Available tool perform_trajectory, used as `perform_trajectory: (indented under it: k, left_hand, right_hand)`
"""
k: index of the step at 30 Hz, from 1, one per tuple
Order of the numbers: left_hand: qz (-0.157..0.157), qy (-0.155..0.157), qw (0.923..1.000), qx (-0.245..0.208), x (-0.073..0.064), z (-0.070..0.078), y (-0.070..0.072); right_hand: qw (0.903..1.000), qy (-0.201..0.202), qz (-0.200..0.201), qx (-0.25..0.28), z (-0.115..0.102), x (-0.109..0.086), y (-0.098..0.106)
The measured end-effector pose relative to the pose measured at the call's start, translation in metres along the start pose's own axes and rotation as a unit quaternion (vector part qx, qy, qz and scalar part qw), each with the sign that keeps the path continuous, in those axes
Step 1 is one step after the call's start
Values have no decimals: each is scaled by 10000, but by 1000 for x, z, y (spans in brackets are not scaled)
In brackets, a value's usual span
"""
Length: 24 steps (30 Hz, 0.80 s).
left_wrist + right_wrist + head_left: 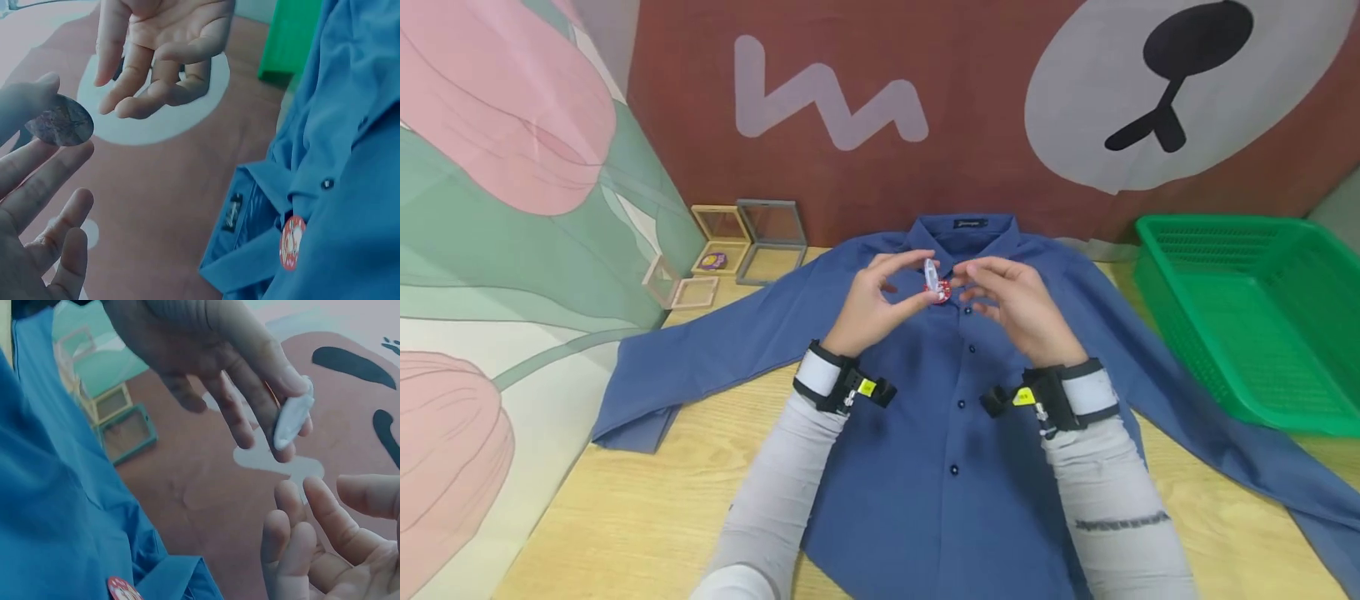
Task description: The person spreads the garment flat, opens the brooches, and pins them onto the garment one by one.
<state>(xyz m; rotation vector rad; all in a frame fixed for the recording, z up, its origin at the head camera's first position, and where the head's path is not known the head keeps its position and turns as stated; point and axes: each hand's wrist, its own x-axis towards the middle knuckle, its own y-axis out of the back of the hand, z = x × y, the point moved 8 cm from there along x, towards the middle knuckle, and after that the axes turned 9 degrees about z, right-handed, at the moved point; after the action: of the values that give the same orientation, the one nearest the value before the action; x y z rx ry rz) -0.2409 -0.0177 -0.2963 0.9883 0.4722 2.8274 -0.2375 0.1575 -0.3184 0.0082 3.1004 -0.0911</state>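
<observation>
My left hand (pixel 876 304) pinches a round button badge (pixel 65 122) at its edge between thumb and fingers. From the head it shows as a narrow pale oval; the left wrist view gives its dark, shiny, patterned face. Just to its right, my right hand (pixel 1018 312) hovers with loosely bent fingers and nothing in them, its fingertips close to the badge. Below both hands a blue buttoned shirt (pixel 910 433) lies spread out, collar away from me. On its front, near the collar, is a red and white round badge (pixel 292 242), partly covered by the left thumb in the head view.
At the back left stand open display frames, one yellow (pixel 722 212), one grey (pixel 772 203), and a small pale one (pixel 695 293). A purple badge (pixel 712 261) lies in the yellow frame. A green basket (pixel 1206 312) stands at the right by the shirt's sleeve.
</observation>
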Motion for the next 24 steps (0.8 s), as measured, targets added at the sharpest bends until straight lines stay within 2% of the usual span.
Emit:
perform_trajectory:
  k: [5,8,13,15,18,21,24]
  left_hand:
    - [21,92,9996,254,10,-13,8]
    - [-45,123,9992,381,18,-19,12]
    - [-193,227,9984,477,35,-29,19]
    - [-204,296,9984,432,41,-35,21]
    - [-219,452,9981,363,48,-45,23]
    - [-307,658,9969,304,51,-57,18]
    - [-277,1032,9939,274,48,-71,17]
  right_hand:
    - [9982,133,239,-542,-6,23,0]
    - [9952,120,249,-937,-8,36,-3]
    - [9856,37,153,-1684,-7,63,-12]
    - [9781,61,93,-2079,-4,75,-16]
    - [9636,217,-40,-2663,2,93,-23]
    - [9377,682,-197,-3401,9,105,-29]
    - [9057,1163,-541,-4039,19,112,-45]
